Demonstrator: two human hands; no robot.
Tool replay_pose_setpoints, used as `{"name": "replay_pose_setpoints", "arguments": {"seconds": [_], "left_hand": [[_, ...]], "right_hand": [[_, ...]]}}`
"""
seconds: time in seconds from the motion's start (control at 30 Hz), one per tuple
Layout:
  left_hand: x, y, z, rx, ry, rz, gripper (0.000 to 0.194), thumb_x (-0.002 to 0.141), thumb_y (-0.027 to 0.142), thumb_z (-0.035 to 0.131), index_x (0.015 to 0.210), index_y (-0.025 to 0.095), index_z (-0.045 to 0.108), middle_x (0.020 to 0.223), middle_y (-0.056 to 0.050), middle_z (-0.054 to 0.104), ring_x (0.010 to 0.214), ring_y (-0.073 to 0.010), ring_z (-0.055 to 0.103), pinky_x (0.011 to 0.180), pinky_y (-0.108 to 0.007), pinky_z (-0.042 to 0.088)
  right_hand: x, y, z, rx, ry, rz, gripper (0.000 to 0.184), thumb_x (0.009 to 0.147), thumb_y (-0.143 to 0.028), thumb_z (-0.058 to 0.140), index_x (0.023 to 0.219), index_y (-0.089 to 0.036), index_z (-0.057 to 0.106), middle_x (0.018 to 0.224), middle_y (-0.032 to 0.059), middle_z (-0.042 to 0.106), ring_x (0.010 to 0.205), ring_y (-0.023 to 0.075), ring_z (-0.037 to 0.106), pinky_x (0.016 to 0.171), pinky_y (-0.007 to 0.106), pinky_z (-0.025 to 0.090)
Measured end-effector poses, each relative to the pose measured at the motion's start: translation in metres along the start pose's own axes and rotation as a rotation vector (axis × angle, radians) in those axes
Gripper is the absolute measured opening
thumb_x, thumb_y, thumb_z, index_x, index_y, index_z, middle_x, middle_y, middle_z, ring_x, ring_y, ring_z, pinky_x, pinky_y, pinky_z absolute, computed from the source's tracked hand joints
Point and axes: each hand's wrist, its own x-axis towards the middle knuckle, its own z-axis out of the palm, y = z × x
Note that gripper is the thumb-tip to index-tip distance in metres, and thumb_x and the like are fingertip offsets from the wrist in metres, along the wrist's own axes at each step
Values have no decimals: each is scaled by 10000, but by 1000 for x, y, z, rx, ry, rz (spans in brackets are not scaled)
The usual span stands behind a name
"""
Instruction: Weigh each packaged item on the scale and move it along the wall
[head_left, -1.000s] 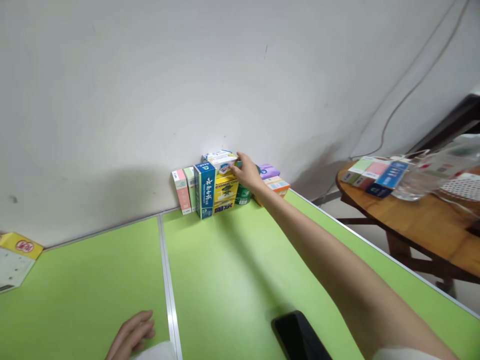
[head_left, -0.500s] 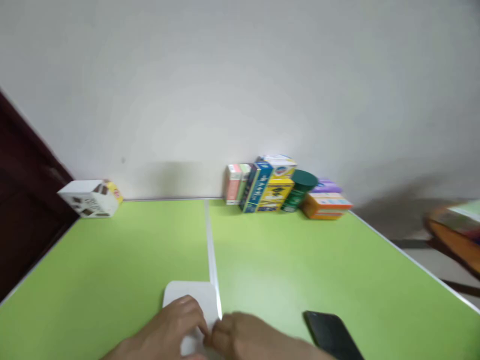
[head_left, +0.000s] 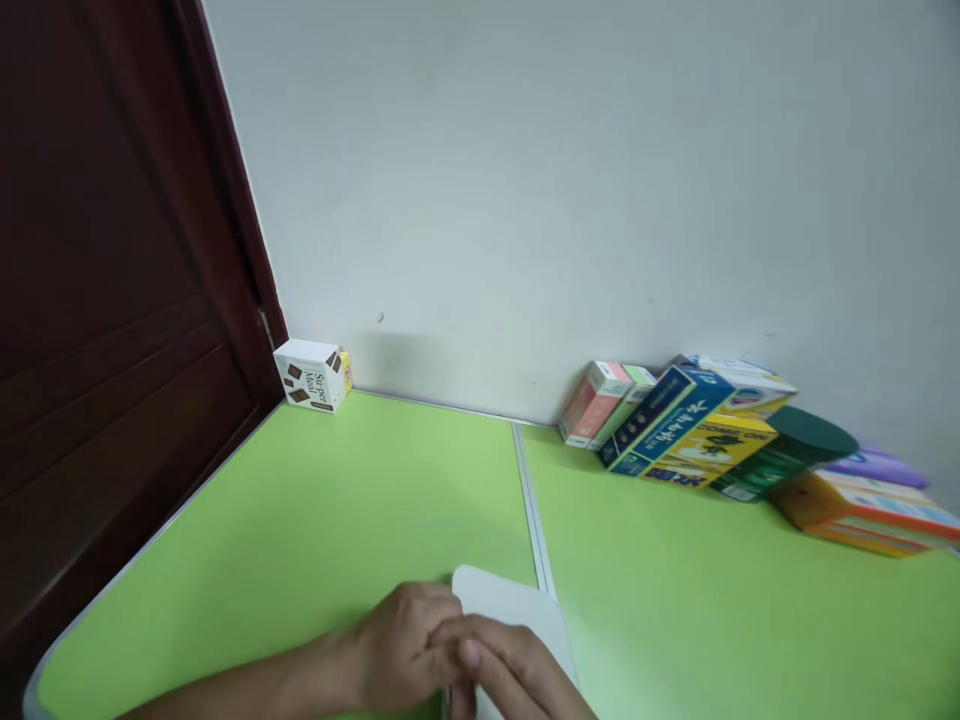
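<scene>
Hands, two, bare; places were taken by clock face from the centre of the view. Left hand [head_left: 411,640]: lay between six and seven o'clock, forearm entering from seven; fingers were curled inward, and whether they closed on anything could not be told. Right hand [head_left: 521,668]: lay between five and six o'clock, cut by the lower edge; fingers were bent, tips meeting the left hand, and whether they gripped anything could not be told. White panel [head_left: 525,612], flat, corners rounded: lay just short of six o'clock, under and beyond the hands, partly covered by them.

Green table [head_left: 315,500]: spread across the lower half; pale seam [head_left: 532,500] crossed it at five o'clock. White carton [head_left: 308,376], printed with brown squares, yellow at one end: stood at nine o'clock, beside dark door [head_left: 105,250].

Row along pale wall [head_left: 510,200], between three and four o'clock, from the near end outward: pink carton [head_left: 586,408]; light-green carton [head_left: 619,408]; blue carton [head_left: 667,420]; yellow carton [head_left: 709,452], a white-and-yellow box [head_left: 750,388] resting on top; green canister [head_left: 780,452]; orange box [head_left: 870,522]; purple pack [head_left: 885,464], which showed behind the orange box.
</scene>
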Motion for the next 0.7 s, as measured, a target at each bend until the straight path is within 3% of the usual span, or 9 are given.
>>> {"name": "replay_pose_setpoints", "arguments": {"seconds": [0.1, 0.17, 0.2, 0.27, 0.33, 0.43, 0.53, 0.7], "left_hand": [[9, -23, -17, -120, 198, -178, 449, 938, 488, 311, 664, 184, 494, 601, 10, 516, 600, -126, 516, 697, -288, 464], [17, -45, -35, -147, 401, -299, 192, 913, 325, 415, 886, 173, 531, 859, -50, 591, 777, -157, 587, 705, -291, 494], [20, -58, -47, -138, 498, -338, 169, 885, 246, 445, 1021, 174, 514, 1054, -94, 573, 922, -182, 593, 760, -310, 505], [26, -84, -79, -83, 662, -382, 413, 824, 130, 477, 1229, 190, 425, 1389, -143, 358, 1218, -237, 471, 939, -375, 462], [29, -110, -117, -20, 807, -417, 587, 771, 66, 503, 1323, 198, 353, 1500, -139, 189, 1357, -270, 316, 1064, -420, 363], [34, -146, -176, 50, 1022, -478, 729, 693, 1, 539, 1364, 186, 321, 1502, -142, 217, 1395, -271, 257, 1130, -416, 275], [43, -179, -226, 68, 1168, -563, 854, 633, -32, 571, 1408, 118, 244, 1496, -195, 206, 1413, -278, 206, 1165, -383, 189], [53, -225, -284, 79, 1287, -716, 927, 608, -53, 558, 1428, -27, 127, 1492, -305, 135, 1420, -357, 122, 1164, -447, 118]], "right_hand": [[40, 19, 14, 113, 210, 11, 298, 903, -446, 452, 1011, -253, 653, 704, 7, 584, 715, 181, 573, 717, 328, 456], [70, 33, 19, 231, 295, 42, 343, 849, -389, 551, 1173, -274, 553, 832, 20, 592, 789, 194, 574, 716, 338, 472], [83, 39, 20, 278, 316, 58, 417, 821, -360, 582, 1223, -280, 503, 897, 32, 593, 822, 202, 578, 731, 352, 482], [107, 49, 19, 297, 322, 92, 467, 795, -315, 594, 1242, -279, 464, 996, 56, 582, 875, 211, 584, 789, 386, 490], [127, 57, 16, 234, 289, 116, 440, 794, -299, 585, 1219, -272, 476, 1068, 73, 565, 920, 213, 583, 858, 413, 477], [165, 64, 10, 137, 221, 142, 447, 780, -294, 593, 1211, -253, 481, 1110, 88, 557, 957, 215, 584, 897, 431, 468], [223, 71, 8, 109, 214, 162, 520, 740, -240, 581, 1246, -227, 460, 1105, 96, 570, 974, 219, 596, 910, 438, 474], [342, 70, 20, 103, 260, 185, 774, 669, -128, 533, 1399, -225, 296, 1321, 129, 491, 1201, 263, 492, 972, 450, 448]]}}
